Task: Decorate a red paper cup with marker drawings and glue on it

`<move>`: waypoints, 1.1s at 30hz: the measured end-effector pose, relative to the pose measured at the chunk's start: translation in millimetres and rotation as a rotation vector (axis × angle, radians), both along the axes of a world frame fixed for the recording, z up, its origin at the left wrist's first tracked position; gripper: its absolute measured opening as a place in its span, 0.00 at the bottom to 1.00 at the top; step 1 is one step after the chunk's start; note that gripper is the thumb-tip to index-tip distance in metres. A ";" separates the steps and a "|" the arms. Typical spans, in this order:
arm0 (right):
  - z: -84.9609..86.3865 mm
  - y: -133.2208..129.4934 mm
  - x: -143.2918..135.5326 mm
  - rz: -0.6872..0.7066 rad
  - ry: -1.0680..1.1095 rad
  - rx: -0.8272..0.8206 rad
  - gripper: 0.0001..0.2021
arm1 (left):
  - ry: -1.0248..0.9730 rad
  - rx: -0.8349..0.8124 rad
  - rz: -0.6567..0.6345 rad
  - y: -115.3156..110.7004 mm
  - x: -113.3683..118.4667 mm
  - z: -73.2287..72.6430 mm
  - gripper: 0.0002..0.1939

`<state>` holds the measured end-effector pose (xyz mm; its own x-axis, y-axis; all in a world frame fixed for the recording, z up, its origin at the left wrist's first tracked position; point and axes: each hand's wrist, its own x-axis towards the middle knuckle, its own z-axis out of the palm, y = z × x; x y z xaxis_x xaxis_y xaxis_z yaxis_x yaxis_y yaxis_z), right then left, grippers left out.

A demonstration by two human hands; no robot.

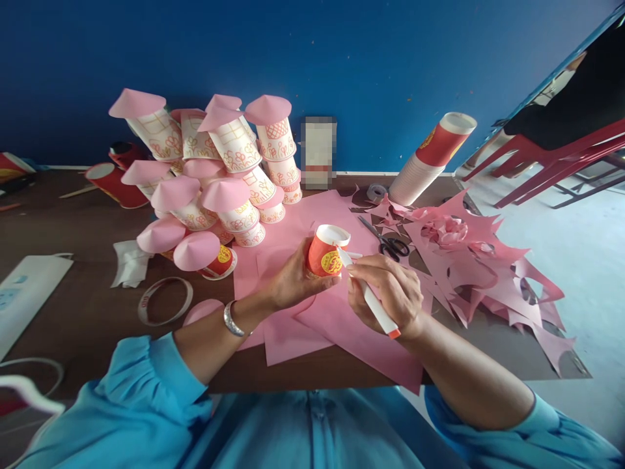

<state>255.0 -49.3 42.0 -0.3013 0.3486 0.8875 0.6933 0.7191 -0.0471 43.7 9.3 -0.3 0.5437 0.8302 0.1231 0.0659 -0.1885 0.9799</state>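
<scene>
My left hand (291,279) is wrapped round a red paper cup (319,255) with a white rim and a yellow printed emblem. The cup is tilted a little over pink paper sheets (312,348). In my right hand (393,286) is a white marker pen (375,305) with an orange end, its other end close against the cup's side. Whether the tip touches the cup I cannot tell. Left of my hands stand several paper cup towers (241,156), white with drawn flowers, topped by pink paper cones (225,195).
Black scissors (390,244) lie right of the cup, near a tape roll (377,193) and a leaning stack of cups (418,170). Pink paper scraps (481,260) spread over the table's right side. A bigger tape roll (165,301) and a white tissue (131,264) lie left.
</scene>
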 end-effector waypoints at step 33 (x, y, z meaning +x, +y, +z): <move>-1.8 1.5 1.8 0.064 0.109 -0.094 0.13 | -0.142 -0.207 -0.112 5.1 -5.4 13.5 0.42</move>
<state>256.8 -47.7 40.2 -0.2290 0.4153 0.8804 0.6336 0.7502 -0.1891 38.3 14.4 13.2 0.6231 0.7812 0.0385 -0.0845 0.0183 0.9963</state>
